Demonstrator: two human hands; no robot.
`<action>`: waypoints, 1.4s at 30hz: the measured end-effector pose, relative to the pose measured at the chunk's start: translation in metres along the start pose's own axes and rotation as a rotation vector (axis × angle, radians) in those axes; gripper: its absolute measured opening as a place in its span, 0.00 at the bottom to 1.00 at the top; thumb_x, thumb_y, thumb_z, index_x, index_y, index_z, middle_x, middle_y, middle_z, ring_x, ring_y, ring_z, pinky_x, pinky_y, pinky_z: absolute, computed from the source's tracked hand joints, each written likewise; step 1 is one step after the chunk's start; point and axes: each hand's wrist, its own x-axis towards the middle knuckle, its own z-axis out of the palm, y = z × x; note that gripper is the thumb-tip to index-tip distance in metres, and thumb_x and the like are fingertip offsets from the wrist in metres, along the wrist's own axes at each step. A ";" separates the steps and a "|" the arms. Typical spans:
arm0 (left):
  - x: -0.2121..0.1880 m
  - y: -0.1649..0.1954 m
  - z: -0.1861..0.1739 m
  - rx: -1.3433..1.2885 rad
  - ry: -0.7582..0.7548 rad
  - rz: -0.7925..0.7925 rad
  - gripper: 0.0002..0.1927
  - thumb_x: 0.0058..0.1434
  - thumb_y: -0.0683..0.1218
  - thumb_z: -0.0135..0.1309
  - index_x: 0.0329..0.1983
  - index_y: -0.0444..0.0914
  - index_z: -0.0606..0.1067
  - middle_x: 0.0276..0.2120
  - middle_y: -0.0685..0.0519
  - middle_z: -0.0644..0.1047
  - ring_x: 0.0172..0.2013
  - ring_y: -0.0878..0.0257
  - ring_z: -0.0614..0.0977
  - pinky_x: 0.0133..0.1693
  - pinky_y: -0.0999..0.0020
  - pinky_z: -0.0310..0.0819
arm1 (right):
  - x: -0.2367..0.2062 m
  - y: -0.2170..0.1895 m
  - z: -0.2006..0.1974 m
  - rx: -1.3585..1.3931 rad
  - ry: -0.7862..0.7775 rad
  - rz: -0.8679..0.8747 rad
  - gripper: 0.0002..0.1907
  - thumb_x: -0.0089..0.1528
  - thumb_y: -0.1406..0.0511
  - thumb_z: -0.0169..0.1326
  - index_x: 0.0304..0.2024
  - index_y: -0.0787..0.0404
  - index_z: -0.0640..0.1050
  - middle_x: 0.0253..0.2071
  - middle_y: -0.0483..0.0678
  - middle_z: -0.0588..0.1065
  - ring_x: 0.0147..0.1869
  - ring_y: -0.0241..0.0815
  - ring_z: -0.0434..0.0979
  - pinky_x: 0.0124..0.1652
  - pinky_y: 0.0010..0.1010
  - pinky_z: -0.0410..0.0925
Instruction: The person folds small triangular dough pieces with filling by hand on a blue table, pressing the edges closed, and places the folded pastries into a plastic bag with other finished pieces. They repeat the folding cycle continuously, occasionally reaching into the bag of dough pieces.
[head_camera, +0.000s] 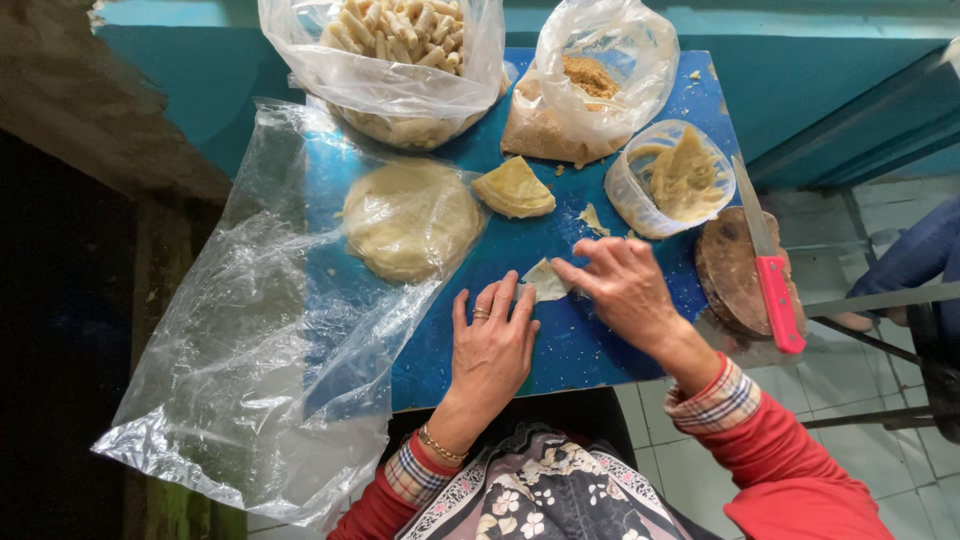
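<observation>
A small, thin piece of pale dough (545, 281) lies on the blue table (580, 350). My left hand (492, 345) rests flat on the table with its fingers spread, the fingertips touching the dough's left edge. My right hand (620, 283) presses its fingertips on the dough's right edge. A folded dough wedge (514, 188) lies farther back. Beside it, a round flat stack of dough (410, 218) sits under a clear plastic sheet (250, 330).
A clear plastic tub of tan filling (680, 178) stands at the right. A red-handled knife (772, 270) lies on a round wooden block (728, 270). Bags of rolled pieces (400, 50) and brown crumbs (580, 90) stand at the back. A person's blue sleeve (915, 260) is at far right.
</observation>
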 end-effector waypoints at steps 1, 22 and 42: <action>0.000 0.000 -0.001 0.001 -0.003 0.002 0.23 0.62 0.48 0.57 0.60 0.36 0.74 0.62 0.44 0.71 0.60 0.51 0.72 0.62 0.39 0.57 | 0.004 0.005 -0.002 0.034 0.012 0.023 0.22 0.59 0.70 0.56 0.54 0.46 0.80 0.51 0.43 0.73 0.54 0.45 0.72 0.51 0.40 0.62; 0.004 0.000 -0.003 -0.009 0.022 -0.021 0.24 0.64 0.51 0.55 0.61 0.36 0.72 0.62 0.41 0.71 0.59 0.49 0.71 0.62 0.44 0.58 | 0.031 0.046 -0.041 0.478 0.167 0.176 0.19 0.56 0.75 0.59 0.49 0.56 0.81 0.45 0.48 0.78 0.55 0.51 0.75 0.55 0.42 0.69; 0.002 -0.002 -0.018 -0.105 0.012 0.028 0.20 0.63 0.48 0.57 0.56 0.36 0.74 0.58 0.42 0.73 0.58 0.49 0.73 0.61 0.45 0.59 | -0.052 0.034 -0.006 0.138 -0.114 0.773 0.07 0.64 0.61 0.60 0.42 0.55 0.84 0.37 0.49 0.80 0.40 0.51 0.80 0.38 0.40 0.72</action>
